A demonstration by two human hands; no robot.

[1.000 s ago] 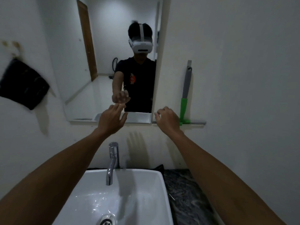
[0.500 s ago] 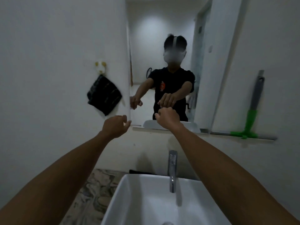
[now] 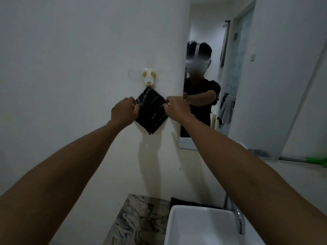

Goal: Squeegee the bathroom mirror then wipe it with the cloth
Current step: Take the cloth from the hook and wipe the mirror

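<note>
A black cloth (image 3: 151, 111) with faint pale stripes hangs as a diamond from a small white-and-yellow wall hook (image 3: 149, 78), left of the mirror (image 3: 235, 82). My left hand (image 3: 123, 111) pinches the cloth's left corner and my right hand (image 3: 177, 107) pinches its right corner. Only the green blade end of the squeegee (image 3: 317, 160) shows, resting on the narrow ledge (image 3: 292, 159) under the mirror at the far right edge; its handle is out of view.
A white basin (image 3: 200, 227) with a chrome tap (image 3: 238, 220) sits bottom right, beside a marbled countertop (image 3: 138, 221). The mirror reflects a person in a black shirt and a doorway. Bare white wall fills the left.
My view has swung left from the mirror to the hanging cloth. Both hands went from empty in front of the mirror to gripping the cloth's two side corners.
</note>
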